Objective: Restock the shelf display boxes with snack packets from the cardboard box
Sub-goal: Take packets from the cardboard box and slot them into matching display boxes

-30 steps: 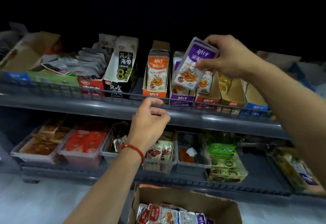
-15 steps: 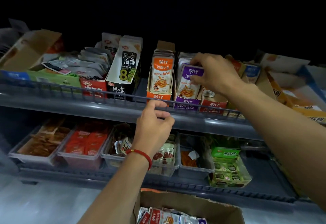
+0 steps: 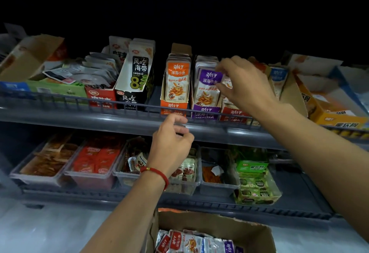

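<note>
Up top, right hand [image 3: 244, 85] reaches over the upper shelf's wire front rail [image 3: 119, 103], fingers loosely spread against the front purple packet [image 3: 207, 87] in the purple display box [image 3: 205, 111]; fingertips touch the packet's right edge, and whether they pinch it I cannot tell. Left of that hand, the orange display box [image 3: 173, 106] stands packed with upright orange packets [image 3: 177, 81], with a narrow gap between the two boxes. Beside the hand on its right, a red display box [image 3: 233, 114] sits partly hidden by the wrist.

Left hand [image 3: 171, 143], red string bracelet [image 3: 157, 173] at the wrist, hovers just below the rail at the upper shelf's front lip, fingers curled, holding nothing visible. Dark open space lies above all the boxes.

Further left of the left hand: a black seaweed box [image 3: 129, 99] with one tall packet leaning, then a red box [image 3: 100, 97] of grey packets lying back.

Below the left hand, the lower shelf carries clear plastic bins [image 3: 89, 179] of red and brown snacks, and a green carton [image 3: 257, 191] toward the right.

Nearest the body, between both forearms, the cardboard box [image 3: 211, 226] stands open, with mixed red, orange and purple packets [image 3: 191, 242] loose inside.
</note>
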A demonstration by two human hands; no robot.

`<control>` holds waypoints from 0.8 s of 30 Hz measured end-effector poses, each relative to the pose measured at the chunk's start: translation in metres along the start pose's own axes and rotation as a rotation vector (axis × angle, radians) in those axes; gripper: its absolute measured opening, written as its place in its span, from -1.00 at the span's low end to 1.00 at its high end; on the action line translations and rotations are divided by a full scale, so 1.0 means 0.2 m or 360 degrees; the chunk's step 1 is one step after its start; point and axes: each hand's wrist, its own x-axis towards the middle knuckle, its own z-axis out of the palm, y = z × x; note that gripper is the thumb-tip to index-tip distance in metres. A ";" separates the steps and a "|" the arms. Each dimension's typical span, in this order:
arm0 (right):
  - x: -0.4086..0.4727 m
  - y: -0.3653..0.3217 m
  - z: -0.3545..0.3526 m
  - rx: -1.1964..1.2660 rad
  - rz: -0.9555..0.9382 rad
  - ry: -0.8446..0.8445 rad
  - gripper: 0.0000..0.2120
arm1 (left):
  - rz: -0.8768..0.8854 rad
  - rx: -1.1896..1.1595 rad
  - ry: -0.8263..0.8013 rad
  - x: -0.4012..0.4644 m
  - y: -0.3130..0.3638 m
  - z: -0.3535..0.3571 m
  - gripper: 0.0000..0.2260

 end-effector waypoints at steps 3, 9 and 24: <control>-0.17 -0.04 -0.07 0.0174 0.0010 -0.0013 -0.79 | 0.0015 0.0113 -0.0069 -0.05 -0.01 0.01 -0.81; -0.69 -0.17 -0.06 0.0434 0.0061 -0.0565 -0.89 | 0.0072 0.0479 -0.0331 -0.21 -0.09 0.11 -0.83; -1.86 -0.17 0.68 0.0794 0.0766 -0.2177 -0.68 | -0.0603 0.1342 -0.1217 -0.75 -1.00 0.43 -0.82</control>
